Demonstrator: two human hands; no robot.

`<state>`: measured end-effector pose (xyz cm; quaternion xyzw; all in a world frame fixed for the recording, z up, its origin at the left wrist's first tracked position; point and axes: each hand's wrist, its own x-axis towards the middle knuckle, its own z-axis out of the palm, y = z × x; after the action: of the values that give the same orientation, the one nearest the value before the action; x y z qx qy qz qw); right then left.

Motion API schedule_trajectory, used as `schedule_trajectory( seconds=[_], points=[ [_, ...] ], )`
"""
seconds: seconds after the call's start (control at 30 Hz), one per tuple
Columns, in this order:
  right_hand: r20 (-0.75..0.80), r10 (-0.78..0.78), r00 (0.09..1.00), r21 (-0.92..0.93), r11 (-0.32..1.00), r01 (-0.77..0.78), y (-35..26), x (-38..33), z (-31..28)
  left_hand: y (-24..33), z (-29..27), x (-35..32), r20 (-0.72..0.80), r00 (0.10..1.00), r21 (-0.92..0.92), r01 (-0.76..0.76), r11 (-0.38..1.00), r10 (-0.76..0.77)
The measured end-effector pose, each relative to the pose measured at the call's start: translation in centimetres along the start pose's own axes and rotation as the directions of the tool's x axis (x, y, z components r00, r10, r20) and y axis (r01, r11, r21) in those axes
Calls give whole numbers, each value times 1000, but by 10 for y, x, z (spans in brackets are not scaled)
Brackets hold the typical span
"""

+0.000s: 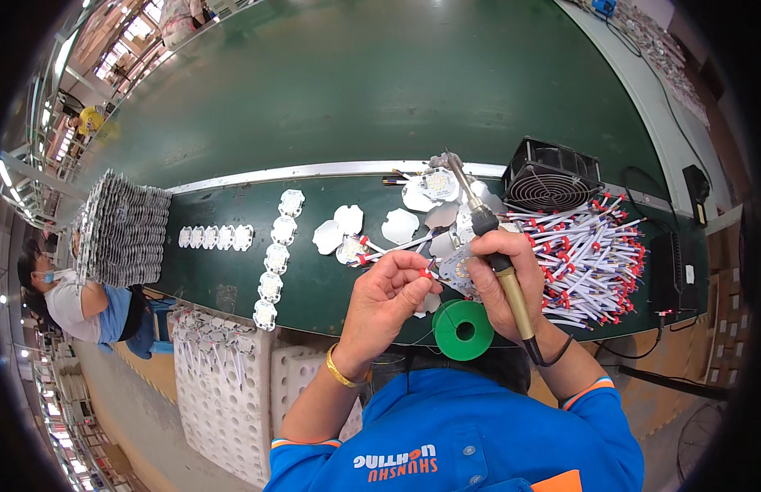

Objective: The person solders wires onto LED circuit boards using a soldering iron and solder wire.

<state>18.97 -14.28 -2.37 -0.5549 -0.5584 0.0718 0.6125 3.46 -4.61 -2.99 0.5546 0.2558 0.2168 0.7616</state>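
My left hand [387, 299] pinches the end of a wire lead [427, 271] with a red band, between thumb and fingertips. In my right hand [511, 279] is a soldering iron [484, 220], its metal tip pointing away from me. Below and between the hands lies a round white LED board [456, 267], partly hidden by the fingers. A green solder spool [437, 330] stands at the bench edge between my wrists. Loose pale metal plates [399, 226] and another LED board [439, 184] lie just beyond the hands.
To the right spreads a heap of white leads [581, 266] with red bands, beside a black fan [553, 182]. LED boards form a row [216, 237] and a column [275, 259] on the left. A tall stack of boards [126, 230] stands farther left, near a seated person [85, 307].
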Motion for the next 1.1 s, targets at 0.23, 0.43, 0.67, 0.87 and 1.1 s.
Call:
schedule_trajectory(
  seconds=[0.23, 0.43, 0.67, 0.87, 1.1],
  points=[
    [-3, 112, 994, 186, 976, -110, 12, -17, 8, -7, 0, -5, 29, 999, -104, 15, 994, -12],
    [5, 159, 987, 193, 968, -157, 15, -22, 6, -12, 1, -6, 23, 1000, -97, 19, 995, -17],
    [27, 94, 995, 198, 975, -98, 19, -22, 3, -12, 5, -3, 46, 999, -75, 10, 997, -7],
    [66, 221, 973, 397, 889, -229, 18, -21, 1, -9, 5, -4, 50, 999, -78, 14, 997, -10],
    [-1, 261, 965, 306, 919, -249, 24, -23, -4, -6, 7, -4, 25, 999, -106, 35, 994, -32]
  ],
)
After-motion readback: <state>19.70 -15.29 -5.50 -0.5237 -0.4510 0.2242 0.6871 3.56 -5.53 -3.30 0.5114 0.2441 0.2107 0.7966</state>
